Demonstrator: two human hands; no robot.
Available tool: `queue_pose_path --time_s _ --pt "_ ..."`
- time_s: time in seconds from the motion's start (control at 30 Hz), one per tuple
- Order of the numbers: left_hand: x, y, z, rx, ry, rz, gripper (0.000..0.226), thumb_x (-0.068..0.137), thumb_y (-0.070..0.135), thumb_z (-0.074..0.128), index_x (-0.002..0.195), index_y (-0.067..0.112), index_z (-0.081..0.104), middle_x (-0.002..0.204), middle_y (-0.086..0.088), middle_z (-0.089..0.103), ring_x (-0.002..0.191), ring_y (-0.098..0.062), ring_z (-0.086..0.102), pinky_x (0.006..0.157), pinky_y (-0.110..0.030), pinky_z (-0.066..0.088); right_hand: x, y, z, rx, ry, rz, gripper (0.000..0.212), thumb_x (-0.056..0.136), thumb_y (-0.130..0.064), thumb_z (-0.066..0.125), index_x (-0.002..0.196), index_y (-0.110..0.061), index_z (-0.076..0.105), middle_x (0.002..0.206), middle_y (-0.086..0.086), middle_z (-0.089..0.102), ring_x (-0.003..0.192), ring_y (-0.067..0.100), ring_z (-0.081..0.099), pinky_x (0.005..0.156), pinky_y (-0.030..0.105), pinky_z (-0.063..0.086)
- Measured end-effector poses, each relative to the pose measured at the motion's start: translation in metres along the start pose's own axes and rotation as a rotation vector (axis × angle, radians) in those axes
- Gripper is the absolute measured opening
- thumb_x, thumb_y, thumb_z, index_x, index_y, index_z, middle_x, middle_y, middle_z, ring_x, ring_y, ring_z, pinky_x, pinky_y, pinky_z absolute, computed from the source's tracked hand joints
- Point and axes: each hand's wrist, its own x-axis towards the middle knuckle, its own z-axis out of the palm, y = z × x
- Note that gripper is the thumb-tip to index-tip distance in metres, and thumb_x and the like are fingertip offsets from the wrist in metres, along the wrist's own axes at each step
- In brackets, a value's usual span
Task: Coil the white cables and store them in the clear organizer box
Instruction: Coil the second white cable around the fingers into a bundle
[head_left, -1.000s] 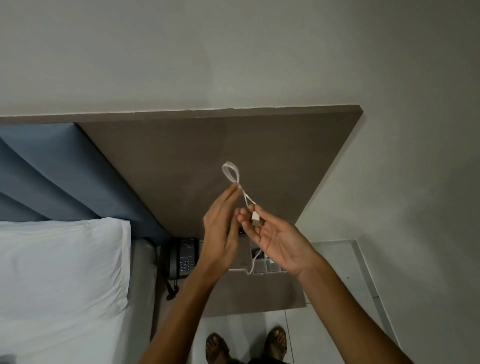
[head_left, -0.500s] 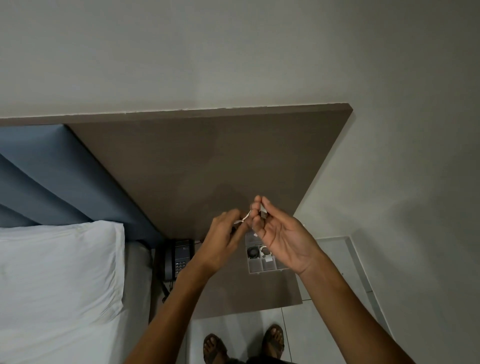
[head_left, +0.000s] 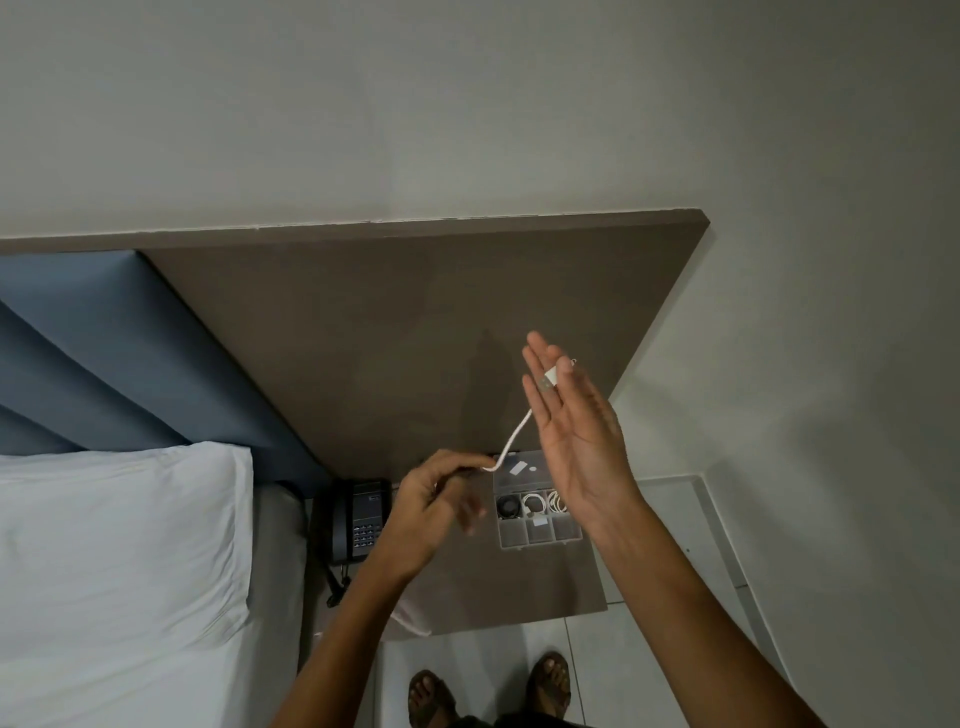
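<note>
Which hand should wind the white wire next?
Probably the left hand. It pinches the white cable at its low end, free to carry it around. The right hand stands open and flat with the plug between its fingers, above the clear organizer box.

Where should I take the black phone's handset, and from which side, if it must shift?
Grip the handset around its straight middle, coming from above. It lies along the left side of the black phone, beside the keypad, and the bed edge sits close on that side, so a side approach looks cramped.
</note>
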Motion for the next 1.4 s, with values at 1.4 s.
queue_pose_path --time_s 1.4 --pt "0.043 0.063 -0.014 0.34 -0.021 0.302 0.007 0.11 0.031 0.054 0.109 0.026 0.059 0.087 -0.002 0.067 0.068 -0.026 0.064 0.063 -0.046 0.053 -0.024 0.057 -0.052 -0.217 -0.323 0.472 0.05 0.109 -0.061 0.04 0.104 -0.013 0.054 0.08 0.004 0.05 0.073 0.015 0.056 0.088 0.039 0.048"
